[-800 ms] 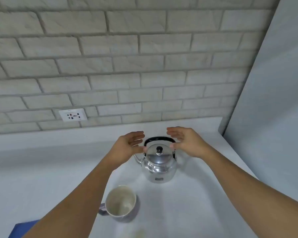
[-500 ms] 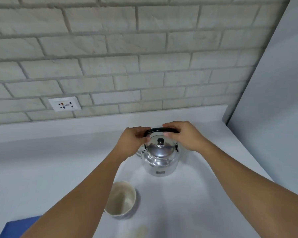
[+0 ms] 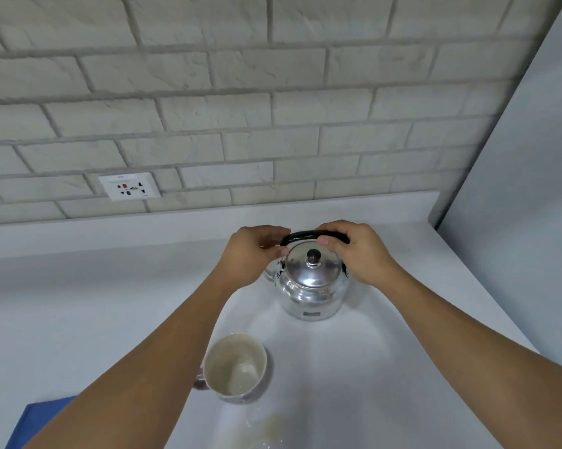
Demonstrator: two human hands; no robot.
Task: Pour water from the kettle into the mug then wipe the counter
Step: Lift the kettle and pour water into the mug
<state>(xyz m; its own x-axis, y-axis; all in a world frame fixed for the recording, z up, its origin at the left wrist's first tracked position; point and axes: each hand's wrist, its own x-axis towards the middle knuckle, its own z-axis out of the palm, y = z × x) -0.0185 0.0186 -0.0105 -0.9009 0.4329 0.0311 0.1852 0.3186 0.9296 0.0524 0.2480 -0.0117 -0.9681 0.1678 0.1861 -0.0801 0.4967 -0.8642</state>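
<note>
A shiny steel kettle (image 3: 312, 288) with a black handle and a black lid knob stands upright on the white counter (image 3: 94, 312). My left hand (image 3: 253, 252) grips the left end of the handle. My right hand (image 3: 354, 249) is closed over the handle's right end. In front of the kettle, nearer me, stands a cream mug (image 3: 235, 366) with its handle to the left; it looks empty. My left forearm hides part of the mug's handle.
A blue cloth (image 3: 38, 418) lies at the counter's near left edge, partly under my left arm. A faint brownish stain (image 3: 268, 431) marks the counter in front of the mug. A brick wall with a socket (image 3: 129, 186) runs behind; a grey panel (image 3: 519, 189) bounds the right side.
Both hands went from open beside the kettle to closed on its black handle. The kettle stays on the counter. My view has tilted slightly.
</note>
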